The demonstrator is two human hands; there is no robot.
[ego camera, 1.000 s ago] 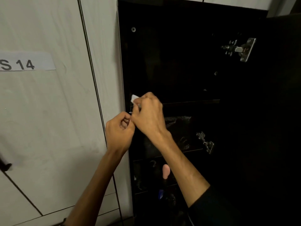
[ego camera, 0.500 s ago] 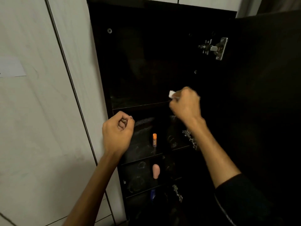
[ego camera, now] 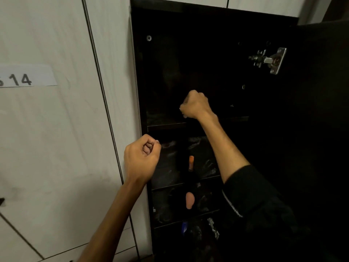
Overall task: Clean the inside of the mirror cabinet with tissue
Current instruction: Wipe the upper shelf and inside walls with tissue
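Since half a second ago, the right hand (ego camera: 196, 106) has swung leftward along the upper shelf (ego camera: 166, 124) of the dark cabinet (ego camera: 188, 53), and the tissue, earlier poking out above its fingers, is now hidden inside the curled fist; whether it is gripped cannot be told. Left hand (ego camera: 141, 159) hangs at the cabinet's left edge, fingers curled, holding nothing visible. An orange tube (ego camera: 191, 163) stands on a lower shelf.

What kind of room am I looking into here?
Probably a bathroom or washroom, though no basin shows. Pale tiled wall with grout lines, a dark wall cabinet standing open with a metal door hinge, and small toiletry-like items on its shelves, such as an orange tube.
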